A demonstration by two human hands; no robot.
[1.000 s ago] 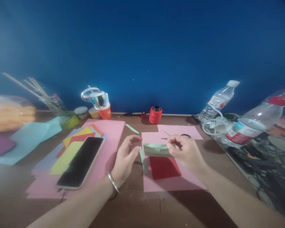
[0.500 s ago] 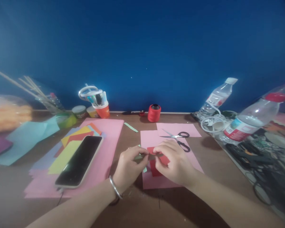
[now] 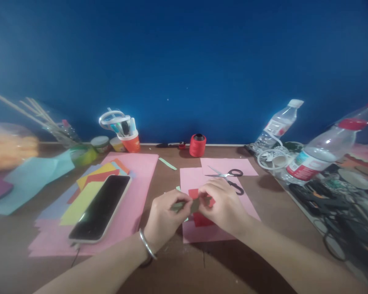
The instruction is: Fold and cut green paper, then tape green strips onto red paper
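My left hand, with a silver bangle at its wrist, has thumb and forefinger pinched on one end of a small dull-green paper strip. Thumb and fingertips of my right hand close on the strip's other end. Fingers hide much of it. Below the hands lies a red paper piece on a pink sheet. Pale green scraps peek out beside the left fingertips. Just beyond my right hand, scissors with black handles rest with parted blades across the pink papers.
A phone lies on stacked coloured paper at left. Along the blue wall stand a red spool and an orange pen cup. Plastic bottles and tangled cables are at right. A green strip lies behind the hands.
My fingertips have drawn slightly apart, so more of the green strip shows between them. The whole view has shifted a little; the other things lie as before.
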